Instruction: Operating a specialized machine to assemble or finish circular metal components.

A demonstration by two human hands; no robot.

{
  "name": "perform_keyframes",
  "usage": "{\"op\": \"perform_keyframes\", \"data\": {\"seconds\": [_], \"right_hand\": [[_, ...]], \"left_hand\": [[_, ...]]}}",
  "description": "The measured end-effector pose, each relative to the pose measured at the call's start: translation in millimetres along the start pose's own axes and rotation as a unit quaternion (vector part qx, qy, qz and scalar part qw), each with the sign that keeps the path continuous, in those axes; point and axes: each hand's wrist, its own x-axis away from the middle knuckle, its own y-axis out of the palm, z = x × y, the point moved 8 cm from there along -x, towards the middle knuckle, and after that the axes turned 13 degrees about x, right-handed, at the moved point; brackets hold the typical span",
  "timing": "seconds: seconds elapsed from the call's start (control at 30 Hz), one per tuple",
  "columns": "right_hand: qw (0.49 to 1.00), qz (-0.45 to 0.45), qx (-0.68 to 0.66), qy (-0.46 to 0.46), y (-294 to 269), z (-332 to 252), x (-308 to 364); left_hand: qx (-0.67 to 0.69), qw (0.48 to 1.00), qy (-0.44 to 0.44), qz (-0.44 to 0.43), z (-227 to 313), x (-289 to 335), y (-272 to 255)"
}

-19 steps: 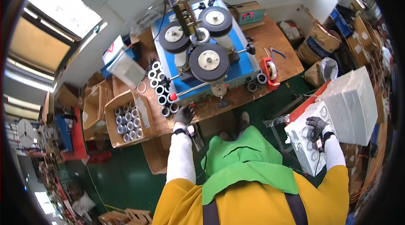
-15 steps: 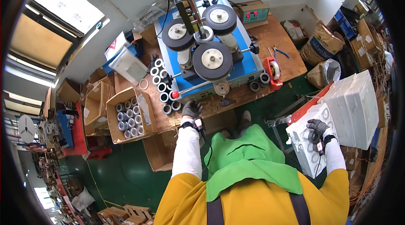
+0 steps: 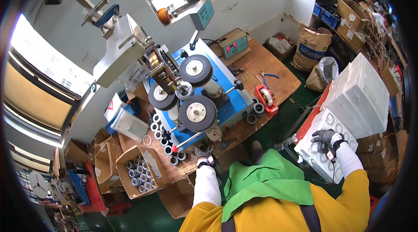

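Note:
My left hand, in a dark grey glove, is at the table's front edge, just below the blue-based machine. Its fingers are spread, with nothing seen in them. Over at the right, my right hand, also gloved, is above a white foam tray with round recesses. Its fingers curl over a dark ring, partly hidden by the glove. On the machine, three black wheels, the nearest one in front, surround a pale metal ring.
Several metal rings stand along the machine's left side. A cardboard box full of rings is at the table's left end. A red tape dispenser and blue-handled pliers lie right of the machine. White foam boxes stand stacked behind the tray.
The view has swung, so the machine appears farther left. My right hand, with the dark ring, has shifted slightly over the foam tray; my left hand's fingers are more spread at the table edge.

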Motion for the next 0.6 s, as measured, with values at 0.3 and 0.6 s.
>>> {"op": "perform_keyframes", "data": {"seconds": [0.3,0.6], "right_hand": [[0.971,-0.027,-0.233,0.044,2.1,-7.6,18.5],[0.995,-0.020,0.077,-0.067,-11.2,-30.3,-31.6]], "left_hand": [[0.021,0.999,0.020,-0.041,-5.3,-23.6,-6.4],[-0.554,0.813,0.060,0.170,70.3,-101.3,-199.3]]}}
